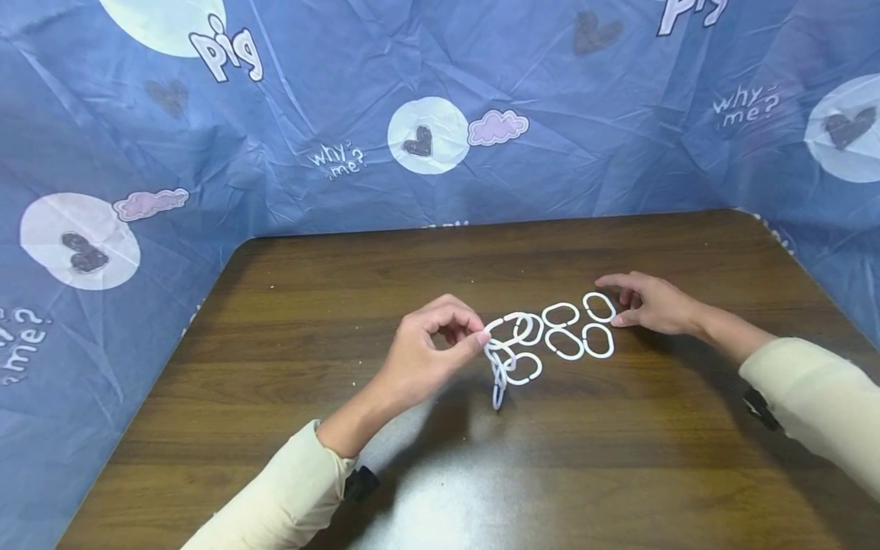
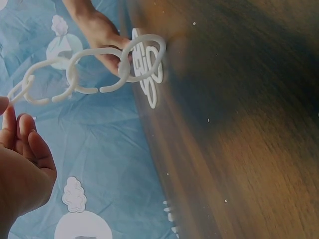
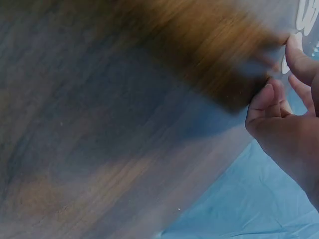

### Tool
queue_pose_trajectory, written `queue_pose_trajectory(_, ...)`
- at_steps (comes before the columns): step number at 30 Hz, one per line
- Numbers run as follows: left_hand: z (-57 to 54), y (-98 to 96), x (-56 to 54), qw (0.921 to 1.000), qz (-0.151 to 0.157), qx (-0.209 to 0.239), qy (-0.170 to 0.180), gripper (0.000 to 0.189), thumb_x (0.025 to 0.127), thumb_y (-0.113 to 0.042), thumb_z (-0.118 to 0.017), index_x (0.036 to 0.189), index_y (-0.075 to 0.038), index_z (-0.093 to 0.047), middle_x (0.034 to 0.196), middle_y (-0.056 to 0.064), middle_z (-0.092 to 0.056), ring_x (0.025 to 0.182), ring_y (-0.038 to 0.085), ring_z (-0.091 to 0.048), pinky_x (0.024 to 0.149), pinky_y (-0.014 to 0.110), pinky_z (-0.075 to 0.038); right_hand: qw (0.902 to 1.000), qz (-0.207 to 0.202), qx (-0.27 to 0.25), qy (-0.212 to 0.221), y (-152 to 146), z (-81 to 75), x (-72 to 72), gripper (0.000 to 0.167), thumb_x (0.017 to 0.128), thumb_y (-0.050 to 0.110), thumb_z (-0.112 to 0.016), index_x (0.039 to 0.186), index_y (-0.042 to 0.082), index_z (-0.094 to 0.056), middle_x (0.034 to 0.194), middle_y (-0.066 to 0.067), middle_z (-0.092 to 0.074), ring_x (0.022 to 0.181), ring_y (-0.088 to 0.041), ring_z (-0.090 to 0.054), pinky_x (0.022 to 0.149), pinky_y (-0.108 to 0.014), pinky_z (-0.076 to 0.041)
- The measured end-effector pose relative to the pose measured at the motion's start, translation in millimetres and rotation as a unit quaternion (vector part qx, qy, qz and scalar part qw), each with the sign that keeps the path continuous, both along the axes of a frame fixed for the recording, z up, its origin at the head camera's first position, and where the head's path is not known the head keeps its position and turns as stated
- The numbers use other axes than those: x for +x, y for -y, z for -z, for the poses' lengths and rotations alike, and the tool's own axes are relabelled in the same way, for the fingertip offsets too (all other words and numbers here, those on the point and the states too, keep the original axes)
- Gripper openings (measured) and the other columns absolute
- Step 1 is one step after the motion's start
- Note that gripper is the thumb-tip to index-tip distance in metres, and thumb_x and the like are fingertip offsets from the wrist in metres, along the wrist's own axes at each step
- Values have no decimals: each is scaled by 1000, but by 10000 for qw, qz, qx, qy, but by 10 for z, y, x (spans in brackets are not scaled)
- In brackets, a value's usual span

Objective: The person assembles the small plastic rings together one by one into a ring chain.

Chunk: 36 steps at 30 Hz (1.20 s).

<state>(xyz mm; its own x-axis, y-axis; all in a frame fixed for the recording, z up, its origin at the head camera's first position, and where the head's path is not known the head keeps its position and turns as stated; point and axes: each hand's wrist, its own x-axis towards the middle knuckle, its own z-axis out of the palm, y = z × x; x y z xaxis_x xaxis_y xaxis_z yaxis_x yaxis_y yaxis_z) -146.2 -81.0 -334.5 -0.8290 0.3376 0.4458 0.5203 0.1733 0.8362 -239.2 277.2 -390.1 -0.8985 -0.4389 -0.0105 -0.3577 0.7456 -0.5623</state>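
Observation:
My left hand pinches the end link of a short chain of white plastic C-shaped links between thumb and index finger. Several joined links hang below the fingertips, and the left wrist view shows small gaps in their sides. At the far end of the loose links, my right hand reaches over the tabletop with thumb and index finger spread. Its thumb tip is right beside the far-right white link, and the index fingertip is just above that link. The other right fingers are bent.
More loose white links lie grouped on the brown wooden table between the two hands. Some overlap the chain in the head view. A blue printed cloth rises behind the table and along its sides.

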Motion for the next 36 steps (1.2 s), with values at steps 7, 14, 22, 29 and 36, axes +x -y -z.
queue_pose_trajectory(7,-5,-3,2,10000,-2,-23,27,5,83,-8,-73,82,-7,-68,82,-1,-61,72,15,-54,65,24,-46,9995,-305,-77,99,-15,63,-62,64,79,10,-78,136,3,-50,88,-10,-49,79,-21,-48,70,-33,-41)
queue_pose_trajectory(14,3,0,-4,10000,-11,-38,44,5,83,-9,-72,82,-8,-68,82,-2,-61,73,15,-55,66,25,-47,9995,-313,-62,-67,15,81,-51,55,79,13,-78,130,6,-58,85,-8,-48,79,-20,-46,71,-34,-40)
queue_pose_trajectory(22,12,0,-9,10000,3,-34,33,6,84,-10,-73,82,-7,-68,82,-2,-61,72,15,-54,66,25,-46,9980,-237,158,-562,31,115,-1,50,79,17,-78,125,5,-60,85,-6,-49,76,-18,-48,66,-32,-40)
queue_pose_trajectory(29,14,-5,-10,10000,3,-34,65,5,83,-9,-72,82,-7,-68,82,-2,-61,72,15,-54,66,25,-46,9905,-325,72,-1336,14,150,13,47,80,14,-77,120,-2,-58,87,-6,-51,76,-17,-47,66,-32,-40)
queue_pose_trajectory(36,17,-8,-14,9999,-7,-42,94,5,83,-9,-72,82,-7,-68,82,-2,-61,72,15,-54,66,25,-46,9879,-125,-84,-1543,40,31,53,46,81,10,-76,120,-3,-56,88,-8,-53,77,-19,-48,67,-34,-39)
